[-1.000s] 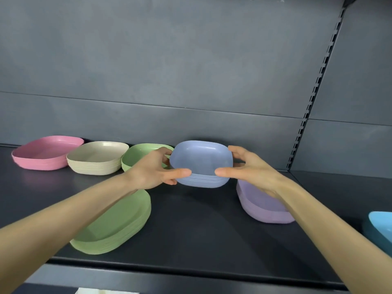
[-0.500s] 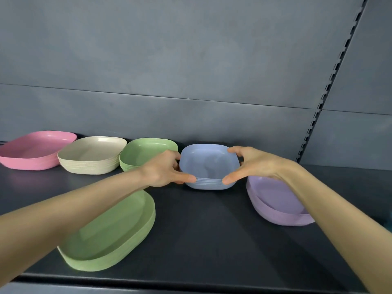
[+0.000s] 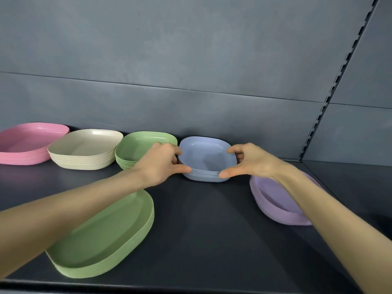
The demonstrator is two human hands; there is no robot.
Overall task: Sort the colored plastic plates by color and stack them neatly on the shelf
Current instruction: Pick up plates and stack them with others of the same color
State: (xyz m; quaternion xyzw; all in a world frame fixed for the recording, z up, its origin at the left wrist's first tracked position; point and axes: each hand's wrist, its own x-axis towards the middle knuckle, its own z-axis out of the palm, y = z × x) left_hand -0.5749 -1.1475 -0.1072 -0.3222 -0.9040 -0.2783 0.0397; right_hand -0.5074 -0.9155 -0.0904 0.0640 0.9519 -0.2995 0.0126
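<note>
1. I see the blue plates point(image 3: 206, 158) as smooth, matt plastic.
2. The pink plates point(image 3: 27, 143) at the shelf's back left show a soft sheen.
3. The green plates point(image 3: 101, 236) by the front edge look matt and finely grainy.
4. The shelf point(image 3: 201, 219) looks like dark painted metal, dully reflective.
5. The back panel point(image 3: 191, 60) is matt grey and mottled.
</note>
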